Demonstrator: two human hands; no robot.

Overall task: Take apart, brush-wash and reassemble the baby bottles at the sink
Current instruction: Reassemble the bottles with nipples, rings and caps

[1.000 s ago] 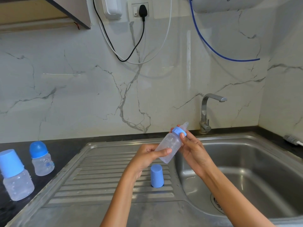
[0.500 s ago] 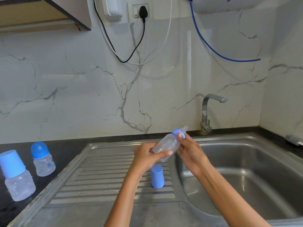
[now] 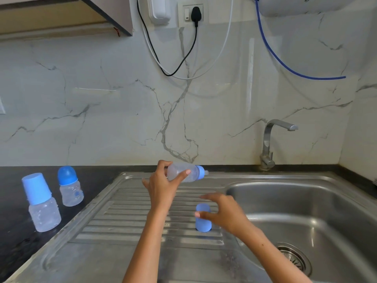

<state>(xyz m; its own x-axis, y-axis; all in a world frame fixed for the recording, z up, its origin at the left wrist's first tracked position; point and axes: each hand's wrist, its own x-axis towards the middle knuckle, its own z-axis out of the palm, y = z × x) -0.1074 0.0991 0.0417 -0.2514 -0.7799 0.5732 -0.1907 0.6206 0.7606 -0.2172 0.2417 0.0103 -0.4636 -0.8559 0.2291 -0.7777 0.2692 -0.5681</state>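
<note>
Reaching over the ribbed drainboard [image 3: 126, 227], the right hand [image 3: 226, 213] spreads its fingers around the blue cap [image 3: 203, 218], which stands upright, mouth down, on the ribs just left of the basin [image 3: 318, 211]. Thumb and fingertips sit close on either side of the cap; motion blur hides whether they touch it, so I cannot tell if it is gripped. Farther back, the left hand [image 3: 163, 182] grasps a clear bottle [image 3: 183, 174] above the drainboard's rear edge, fingers and thumb curled round its body. The bottle lies almost level, its blue ring and teat pointing right toward the tap [image 3: 271, 139]. Off to the left, on the dark counter [image 3: 14, 231], stand two more bottles: the nearer [image 3: 41, 203] with a flat-topped blue cap, the farther [image 3: 70, 185] with a domed one. Behind everything rises the veined marble wall [image 3: 102, 119], with a plugged socket [image 3: 192, 14] high up.
</note>
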